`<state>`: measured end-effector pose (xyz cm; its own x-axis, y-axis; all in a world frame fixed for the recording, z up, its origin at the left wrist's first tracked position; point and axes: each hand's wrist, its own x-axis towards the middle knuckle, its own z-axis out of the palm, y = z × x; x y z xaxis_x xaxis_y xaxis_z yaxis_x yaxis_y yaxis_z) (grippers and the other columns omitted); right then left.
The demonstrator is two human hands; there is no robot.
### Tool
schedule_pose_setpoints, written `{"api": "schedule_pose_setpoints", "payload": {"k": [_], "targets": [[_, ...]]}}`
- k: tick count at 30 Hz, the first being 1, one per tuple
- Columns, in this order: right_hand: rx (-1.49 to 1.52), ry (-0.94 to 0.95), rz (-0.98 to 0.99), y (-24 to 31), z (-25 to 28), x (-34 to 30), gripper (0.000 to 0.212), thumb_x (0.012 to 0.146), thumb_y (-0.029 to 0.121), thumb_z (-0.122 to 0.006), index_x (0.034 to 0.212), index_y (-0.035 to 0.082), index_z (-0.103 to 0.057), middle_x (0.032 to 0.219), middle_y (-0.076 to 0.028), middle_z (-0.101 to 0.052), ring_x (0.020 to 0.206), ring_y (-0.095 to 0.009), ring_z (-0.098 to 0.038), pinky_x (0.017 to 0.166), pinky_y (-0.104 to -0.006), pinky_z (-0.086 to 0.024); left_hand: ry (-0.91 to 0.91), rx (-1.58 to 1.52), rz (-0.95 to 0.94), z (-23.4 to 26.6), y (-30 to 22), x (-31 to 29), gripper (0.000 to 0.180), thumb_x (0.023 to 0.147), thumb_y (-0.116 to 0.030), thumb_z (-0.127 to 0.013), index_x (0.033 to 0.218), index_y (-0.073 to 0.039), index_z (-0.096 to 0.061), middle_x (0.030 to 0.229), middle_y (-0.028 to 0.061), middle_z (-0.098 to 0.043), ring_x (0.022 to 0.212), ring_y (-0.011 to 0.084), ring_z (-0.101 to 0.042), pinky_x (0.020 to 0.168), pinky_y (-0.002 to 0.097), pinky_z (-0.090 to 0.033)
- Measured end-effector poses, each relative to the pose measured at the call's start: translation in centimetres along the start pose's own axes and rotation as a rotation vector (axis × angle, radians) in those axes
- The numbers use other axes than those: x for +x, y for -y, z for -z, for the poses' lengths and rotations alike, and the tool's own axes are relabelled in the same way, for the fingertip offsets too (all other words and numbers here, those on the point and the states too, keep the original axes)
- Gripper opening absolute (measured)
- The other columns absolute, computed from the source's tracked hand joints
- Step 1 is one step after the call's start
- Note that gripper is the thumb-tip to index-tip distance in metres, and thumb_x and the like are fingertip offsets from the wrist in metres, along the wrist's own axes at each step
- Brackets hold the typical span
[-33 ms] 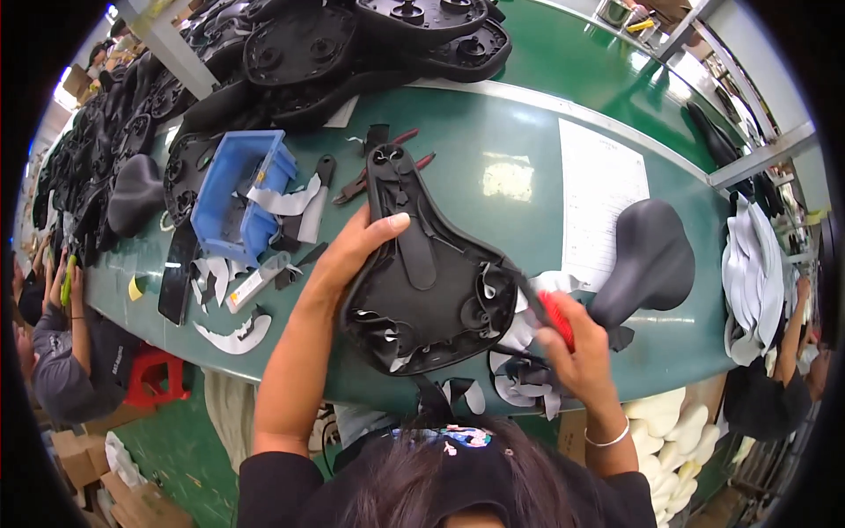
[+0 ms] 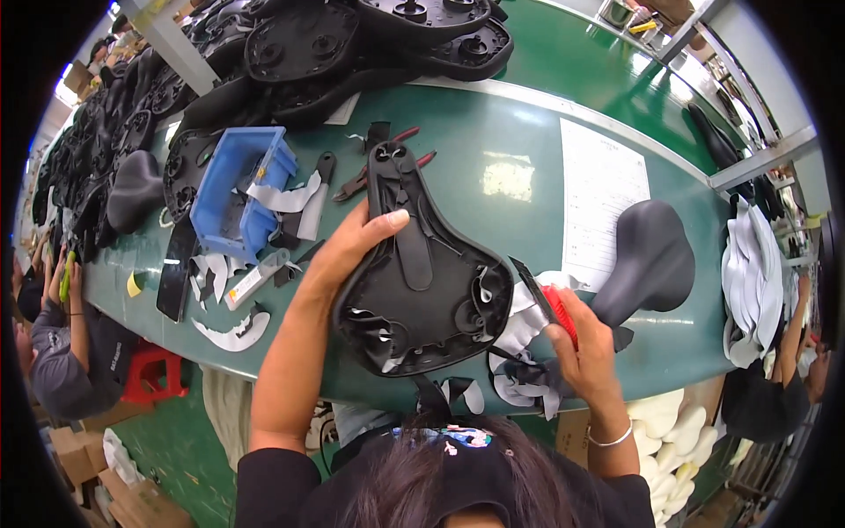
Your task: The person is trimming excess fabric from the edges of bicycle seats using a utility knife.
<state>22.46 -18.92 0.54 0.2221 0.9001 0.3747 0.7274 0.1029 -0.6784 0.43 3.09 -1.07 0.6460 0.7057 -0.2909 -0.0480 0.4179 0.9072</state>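
A black bicycle saddle point(image 2: 422, 321) is upside down in front of me, its hollow underside up and its narrow nose pointing away. Folded grey-white cover edges show inside its rim. My left hand point(image 2: 356, 242) is closed round the saddle's left side near the nose, thumb on top. Right of the saddle, my right hand point(image 2: 583, 348) grips a red-handled utility knife point(image 2: 562, 312). The knife's dark blade points up and left, apart from the saddle's rim. Grey and black cover scraps point(image 2: 528, 387) lie below the knife.
A blue bin point(image 2: 238, 198), red-handled pliers point(image 2: 352, 187) and a phone point(image 2: 177, 273) lie to the left. At right are a paper sheet point(image 2: 603, 194) and another saddle point(image 2: 650, 260). Saddles point(image 2: 304, 48) pile up at the far left. Co-workers sit at both sides.
The knife in my right hand has moved off the saddle's right rim, slightly right and down, and its blade now shows fully. The saddle has shifted slightly left in my left hand.
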Motion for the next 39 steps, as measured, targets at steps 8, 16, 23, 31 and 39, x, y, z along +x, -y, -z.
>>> {"api": "schedule_pose_setpoints", "payload": {"k": [8, 16, 23, 31, 39], "targets": [[-0.533, 0.404, 0.434, 0.2, 1.5, 5.8, 0.051, 0.08, 0.001, -0.059, 0.129, 0.016, -0.055, 0.078, -0.008, -0.054, 0.063, -0.023, -0.054, 0.054, -0.0349, -0.045, 0.078, 0.239, 0.04, -2.6, -4.2, 0.3, 0.056, 0.079, -0.029, -0.068, 0.122, 0.002, -0.051, 0.102, 0.0087, -0.059, 0.088, 0.0145, -0.058, 0.076, 0.0274, -0.049], [-0.239, 0.298, -0.18, 2.1, -4.0, -6.1, 0.064, 0.083, 0.0, -0.061, 0.141, 0.01, -0.035, 0.08, -0.02, -0.059, 0.061, -0.038, -0.059, 0.055, -0.0434, -0.048, -0.241, 0.318, -0.054, -1.4, -1.1, -2.7, 0.044, 0.081, -0.027, -0.063, 0.112, 0.003, -0.054, 0.091, 0.0061, -0.059, 0.079, 0.0121, -0.056, 0.073, 0.0248, -0.047], [-0.001, 0.125, -0.293, 2.7, -2.3, -5.9, 0.052, 0.09, 0.006, -0.057, 0.137, 0.003, -0.037, 0.104, -0.019, -0.066, 0.087, -0.022, -0.068, 0.072, -0.0339, -0.055, -0.43, 0.12, -0.111, -1.1, 1.0, -7.3, 0.049, 0.08, -0.029, -0.068, 0.112, 0.005, -0.052, 0.099, 0.0097, -0.057, 0.086, 0.0142, -0.055, 0.077, 0.0273, -0.046], [0.181, -0.116, -0.324, 0.8, -4.0, 4.4, 0.046, 0.084, 0.003, -0.063, 0.127, 0.0, -0.047, 0.083, -0.012, -0.06, 0.064, -0.016, -0.056, 0.063, -0.0308, -0.049, -0.716, 0.135, -0.343, 0.9, 5.4, -10.0, 0.055, 0.081, -0.021, -0.07, 0.122, 0.005, -0.045, 0.107, 0.011, -0.054, 0.1, 0.0189, -0.053, 0.089, 0.0313, -0.043], [0.306, 0.13, -0.274, 3.3, -4.7, 3.2, 0.052, 0.084, 0.01, -0.067, 0.131, 0.004, -0.045, 0.096, -0.013, -0.066, 0.082, -0.02, -0.066, 0.074, -0.0311, -0.051, -0.268, 1.623, -0.6, -5.6, -0.1, -6.8, 0.04, 0.077, -0.043, -0.07, 0.07, -0.005, -0.058, 0.072, 0.0077, -0.055, 0.075, 0.0248, -0.05, 0.071, 0.0361, -0.036]]}}
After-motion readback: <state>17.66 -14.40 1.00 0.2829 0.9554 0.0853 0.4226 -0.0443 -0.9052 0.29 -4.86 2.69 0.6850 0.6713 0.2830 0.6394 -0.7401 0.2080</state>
